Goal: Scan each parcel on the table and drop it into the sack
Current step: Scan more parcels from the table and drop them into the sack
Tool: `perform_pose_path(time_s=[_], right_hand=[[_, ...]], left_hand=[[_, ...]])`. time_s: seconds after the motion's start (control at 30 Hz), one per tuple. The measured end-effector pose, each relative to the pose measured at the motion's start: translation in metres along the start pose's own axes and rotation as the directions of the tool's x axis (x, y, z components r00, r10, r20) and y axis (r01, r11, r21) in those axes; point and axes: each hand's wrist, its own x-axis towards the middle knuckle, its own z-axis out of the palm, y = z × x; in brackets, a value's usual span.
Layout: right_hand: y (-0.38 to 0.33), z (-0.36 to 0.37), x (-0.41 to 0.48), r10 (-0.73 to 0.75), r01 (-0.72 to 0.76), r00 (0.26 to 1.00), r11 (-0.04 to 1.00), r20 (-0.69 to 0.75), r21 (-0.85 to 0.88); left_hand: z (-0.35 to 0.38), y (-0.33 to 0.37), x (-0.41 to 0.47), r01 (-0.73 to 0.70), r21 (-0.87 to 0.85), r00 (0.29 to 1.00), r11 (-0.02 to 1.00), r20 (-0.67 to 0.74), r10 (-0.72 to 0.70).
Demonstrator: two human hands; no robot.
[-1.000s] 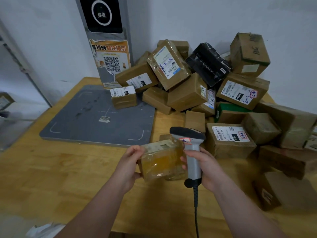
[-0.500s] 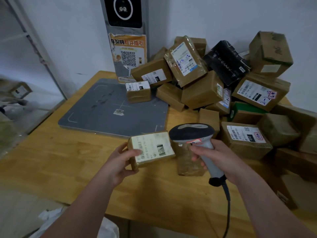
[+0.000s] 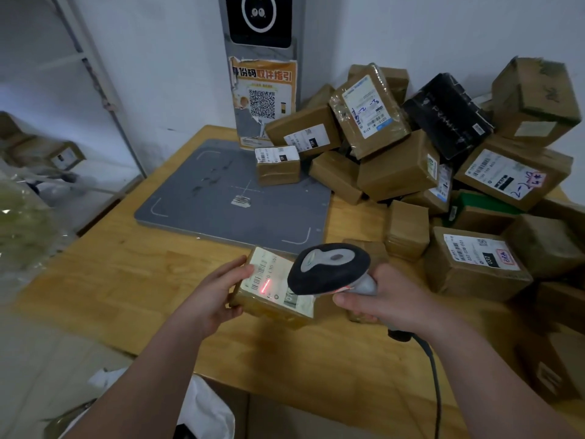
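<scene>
- Now, at the table's (image 3: 110, 280) near edge, your left hand (image 3: 212, 299) grips the parcel (image 3: 275, 289) by its left side, thumb along the top edge and fingers curled beneath. The label is tipped up so the barcode faces the reader.
- Your right hand (image 3: 386, 299) is wrapped round the handle of the scanner (image 3: 329, 269). Its head hangs just above the parcel's right half, angled down and leftward at the label.
- A red beam (image 3: 265, 286) falls across the printed bars, which suggests the scan step is in progress; whether it has registered cannot be told.
- The parcel sits just in front of the grey pad's (image 3: 221, 198) near edge. Whether its underside touches the wood is unclear.
- The pile of parcels (image 3: 411, 166) fills the table's far right corner and right edge, within your reach, so much of the job looks undone. One small box (image 3: 278, 164) rests on the pad's far edge.
- Below the near edge, white material (image 3: 205, 410) shows; it may be the sack, though that is uncertain.
- Mind the cable (image 3: 433, 375) trailing off the near edge when you swing the parcel down.
</scene>
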Motion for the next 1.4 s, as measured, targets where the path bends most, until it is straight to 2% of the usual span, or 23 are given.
perform_pose_path(time_s=[0.17,0.63,0.87,1.0,1.13,1.3,1.4], right_hand=[[-0.003,0.004,0.005,-0.062,0.060,0.998,0.996,-0.024,-0.073],[-0.018,0.020,0.027,-0.163,0.169,0.983,0.983,0.078,-0.068],[-0.029,0.051,0.050,-0.169,0.166,0.965,0.986,0.200,0.033],[-0.034,0.084,0.060,-0.154,0.146,0.943,0.988,0.295,0.049],[-0.036,0.119,0.064,-0.113,0.099,0.920,0.993,0.374,0.059],[-0.032,0.147,0.064,-0.056,0.043,0.912,0.998,0.406,0.042],[-0.028,0.153,0.062,-0.038,0.030,0.920,0.999,0.389,0.028]], left_hand=[[-0.009,0.000,0.004,0.003,-0.001,1.000,1.000,-0.011,-0.003],[-0.042,0.002,-0.002,0.035,0.028,0.998,0.999,-0.054,-0.033],[-0.099,0.017,-0.044,0.030,0.145,0.981,0.989,-0.195,-0.001],[-0.142,0.011,-0.082,0.135,0.267,0.953,0.954,-0.299,-0.051],[-0.166,-0.019,-0.107,0.347,0.431,0.908,0.833,-0.376,-0.184],[-0.165,-0.061,-0.114,0.543,0.673,0.840,0.502,-0.439,-0.319],[-0.151,-0.071,-0.114,0.560,0.742,0.814,0.370,-0.409,-0.411]])
